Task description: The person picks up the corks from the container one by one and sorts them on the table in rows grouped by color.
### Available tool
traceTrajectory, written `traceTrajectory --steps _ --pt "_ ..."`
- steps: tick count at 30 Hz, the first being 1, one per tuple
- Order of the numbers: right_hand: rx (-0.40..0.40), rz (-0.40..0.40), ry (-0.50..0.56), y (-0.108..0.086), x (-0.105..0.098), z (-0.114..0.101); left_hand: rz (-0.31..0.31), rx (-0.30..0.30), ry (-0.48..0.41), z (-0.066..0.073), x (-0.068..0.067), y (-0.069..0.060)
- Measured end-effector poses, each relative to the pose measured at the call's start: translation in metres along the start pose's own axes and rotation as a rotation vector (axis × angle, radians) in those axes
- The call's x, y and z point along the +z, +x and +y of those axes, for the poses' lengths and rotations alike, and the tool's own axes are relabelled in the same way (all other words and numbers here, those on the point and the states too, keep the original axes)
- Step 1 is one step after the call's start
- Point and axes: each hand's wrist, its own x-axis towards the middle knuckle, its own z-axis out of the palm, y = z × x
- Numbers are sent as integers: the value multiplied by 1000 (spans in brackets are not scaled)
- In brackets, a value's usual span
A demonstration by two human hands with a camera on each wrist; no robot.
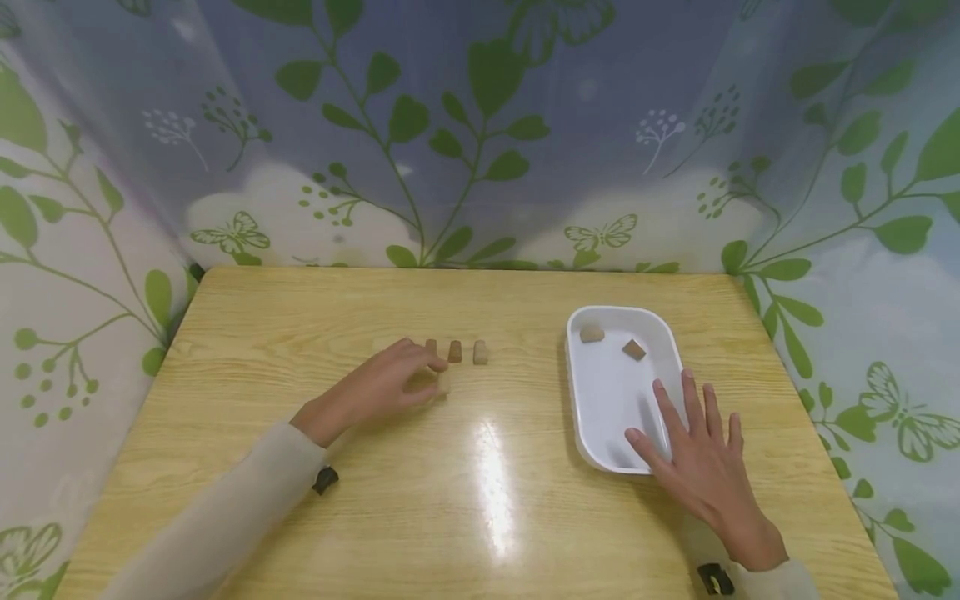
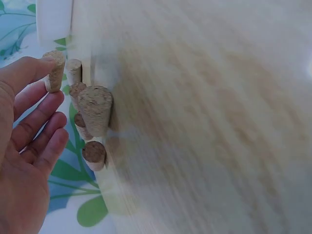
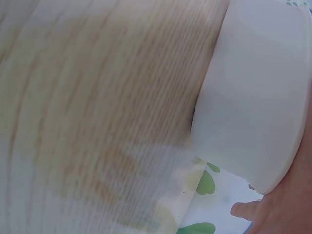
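My left hand [image 1: 378, 383] pinches a small tapered cork stopper [image 2: 56, 73] between thumb and fingertips, above the wooden table. Close by its fingers, several more cork stoppers stand on the tabletop, among them a light one [image 1: 480, 352] and a darker one [image 1: 455, 351]; the hand partly covers others in the head view. A larger cork [image 2: 95, 111] stands nearest the left wrist camera. At the right is a white plastic tray [image 1: 573, 392] holding a pale cork [image 1: 592, 333] and a brown cork [image 1: 634, 349]. My right hand [image 1: 701, 458], fingers spread, rests at the tray's near right rim.
The light wood table [image 1: 300, 308] ends at a curtain [image 1: 465, 192] printed with green leaves and butterflies, which also runs along both sides. A bright glare [image 1: 491, 492] lies on the table between the arms.
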Motion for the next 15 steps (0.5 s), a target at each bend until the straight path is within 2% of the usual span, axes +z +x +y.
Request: traceTrajectory --steps 7,15 --pt "8 -8 -1 0 1 0 20 -13 28 -4 5 -13" --pt "10 -24 -2 0 0 2 22 -17 64 -11 15 -19"
